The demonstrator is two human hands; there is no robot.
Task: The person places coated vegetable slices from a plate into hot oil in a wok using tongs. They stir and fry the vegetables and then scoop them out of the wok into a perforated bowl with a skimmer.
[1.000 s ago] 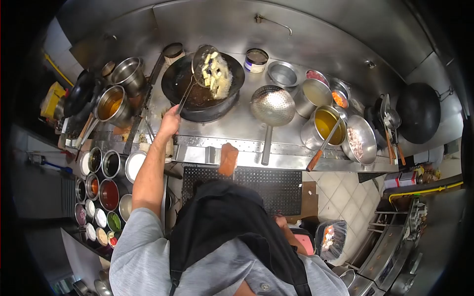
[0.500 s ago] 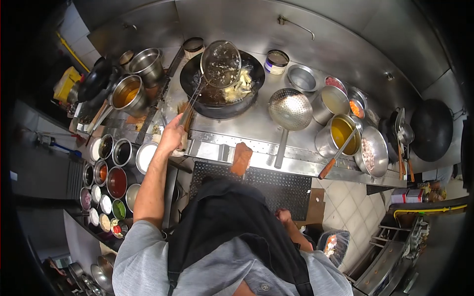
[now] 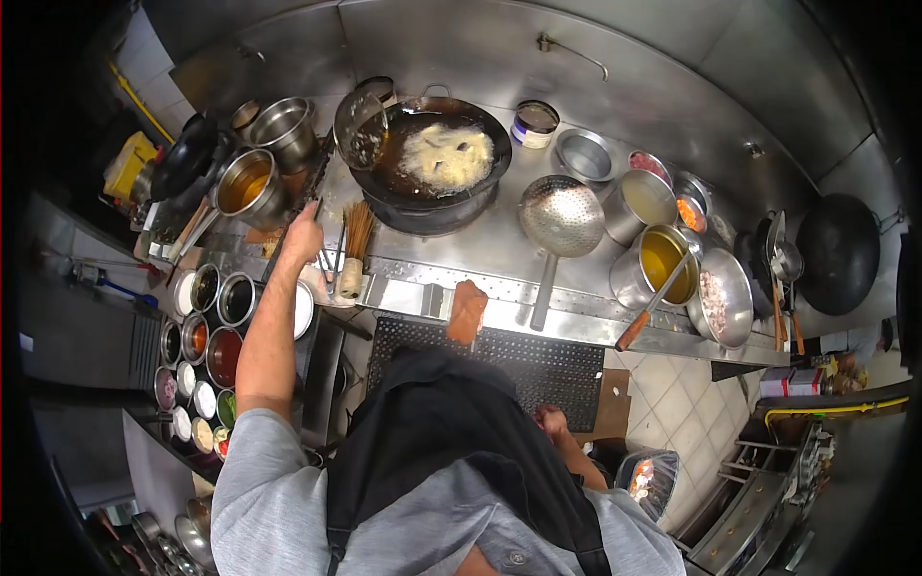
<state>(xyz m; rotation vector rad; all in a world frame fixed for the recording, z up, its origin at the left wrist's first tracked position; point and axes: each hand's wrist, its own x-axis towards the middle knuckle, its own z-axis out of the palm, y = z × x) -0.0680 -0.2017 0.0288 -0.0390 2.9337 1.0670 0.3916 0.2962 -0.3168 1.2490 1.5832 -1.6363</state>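
My left hand (image 3: 305,235) is closed round the handle of a wire mesh strainer (image 3: 360,130). The strainer is tilted over the left rim of a black wok (image 3: 423,200), with bits clinging to its mesh. Pale food (image 3: 448,156) lies in foaming oil inside the wok. Down by my apron, my right hand (image 3: 550,420) hangs with its fingers curled in, and nothing shows in it. A bamboo wok brush (image 3: 357,235) stands below the wok, near my left hand.
A perforated skimmer (image 3: 562,216) rests right of the wok. Beyond it are a pot of yellow oil (image 3: 663,264) with a wooden-handled tool (image 3: 656,305) across it, and a bowl of pale pieces (image 3: 722,298). Seasoning containers (image 3: 226,355) crowd the left. An orange cloth (image 3: 468,312) hangs at the front edge.
My left hand has drawn the strainer leftward from above the wok's middle to its left rim. The food in the wok has spread out amid more foam. My right hand stays put.
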